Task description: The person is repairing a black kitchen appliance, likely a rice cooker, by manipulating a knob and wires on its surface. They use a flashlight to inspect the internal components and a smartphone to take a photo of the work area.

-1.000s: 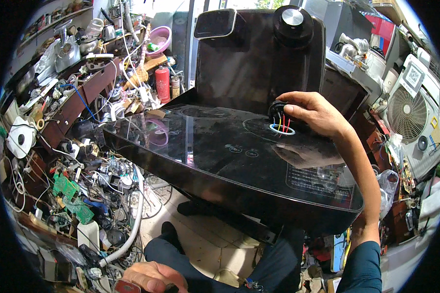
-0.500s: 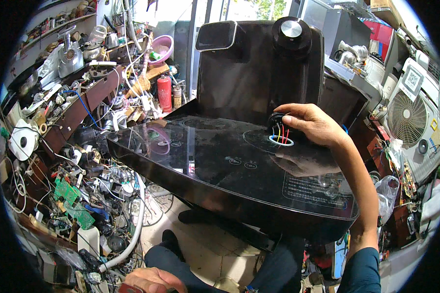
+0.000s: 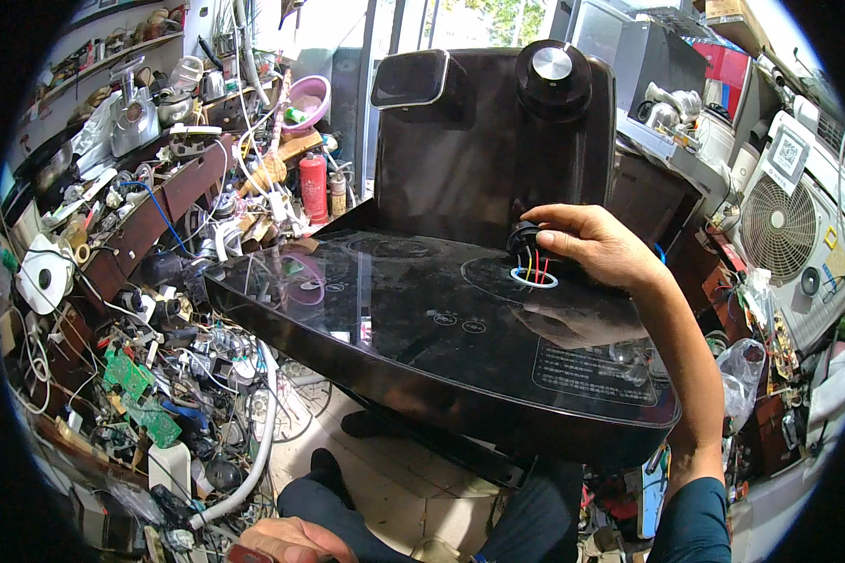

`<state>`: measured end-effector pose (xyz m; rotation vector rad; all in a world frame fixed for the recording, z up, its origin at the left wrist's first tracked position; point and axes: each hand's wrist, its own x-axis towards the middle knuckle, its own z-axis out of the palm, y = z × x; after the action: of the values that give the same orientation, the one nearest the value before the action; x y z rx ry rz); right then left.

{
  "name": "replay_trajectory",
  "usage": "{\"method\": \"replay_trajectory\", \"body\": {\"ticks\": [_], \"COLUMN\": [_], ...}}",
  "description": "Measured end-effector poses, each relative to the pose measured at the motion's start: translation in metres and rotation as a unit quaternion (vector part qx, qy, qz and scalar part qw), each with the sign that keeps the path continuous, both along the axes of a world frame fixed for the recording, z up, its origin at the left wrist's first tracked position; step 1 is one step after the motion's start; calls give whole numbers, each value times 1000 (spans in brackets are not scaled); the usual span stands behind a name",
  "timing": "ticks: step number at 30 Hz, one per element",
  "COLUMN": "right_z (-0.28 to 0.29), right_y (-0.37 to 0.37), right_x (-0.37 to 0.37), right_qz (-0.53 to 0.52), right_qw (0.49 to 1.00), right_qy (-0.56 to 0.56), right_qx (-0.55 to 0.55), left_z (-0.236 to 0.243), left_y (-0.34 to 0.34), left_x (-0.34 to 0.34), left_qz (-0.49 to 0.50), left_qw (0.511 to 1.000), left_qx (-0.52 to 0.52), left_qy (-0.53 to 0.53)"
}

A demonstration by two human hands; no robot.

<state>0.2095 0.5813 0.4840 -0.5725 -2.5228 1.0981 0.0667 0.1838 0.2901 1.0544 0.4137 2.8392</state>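
At the rear right of a black glass tabletop [image 3: 394, 291], a round black fitting [image 3: 521, 241] is held by a person's right hand [image 3: 591, 242], the grip closed around its upper side between the thumb and the bent fingers, with little gap left between them. Below it, red and yellow wires [image 3: 537, 265] are seen running down to a pale ring [image 3: 535, 287]; whether the ring is seated in the surface or laid on it cannot be told. The left hand [image 3: 296, 542] is cut off by the lower edge of the view, its fingers curled; beside it a dark reddish object [image 3: 247, 555] is partly shown, and whether it is gripped cannot be told. Close behind the fitting, the tabletop is bounded by an upright dark panel [image 3: 441, 169], topped by a round black knob [image 3: 551, 64] with a silver centre. To the fitting's left, a broad expanse of glass is spread as far as the side edge, and toward the person more is bounded by a curved front rim. On the right, the rounded corner is passed closely by the bare forearm [image 3: 690, 366]. Farther left, well apart from the fitting, green circuit boards [image 3: 127, 373] are heaped among cables and parts.
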Motion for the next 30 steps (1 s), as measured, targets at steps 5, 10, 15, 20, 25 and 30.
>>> {"method": "replay_trajectory", "body": {"ticks": [5,10,15,20,25,30], "right_z": [2,4,1,4,3,6], "right_y": [-3,-4,-2,-3,-5,-6], "right_x": [3,3,4,4,-1,1], "right_qz": [-16,-3,-3,-2,-10,-12], "right_qw": [1000,1000,1000,1000,1000,1000], "right_qy": [-6,-5,-5,-8,1,7], "right_qx": [-4,8,-9,16,3,-28], "left_z": [-5,18,25,5,15,-46], "left_y": [-24,-51,-62,-75,-59,-69], "left_x": [-7,-36,-37,-33,-41,-78], "left_qz": [-188,-445,-462,-476,-540,-640], "left_qw": [969,822,776,728,759,695], "left_qx": [-134,-322,-380,-299,-278,-270], "left_qy": [-83,-150,-199,-392,-234,-189]}}
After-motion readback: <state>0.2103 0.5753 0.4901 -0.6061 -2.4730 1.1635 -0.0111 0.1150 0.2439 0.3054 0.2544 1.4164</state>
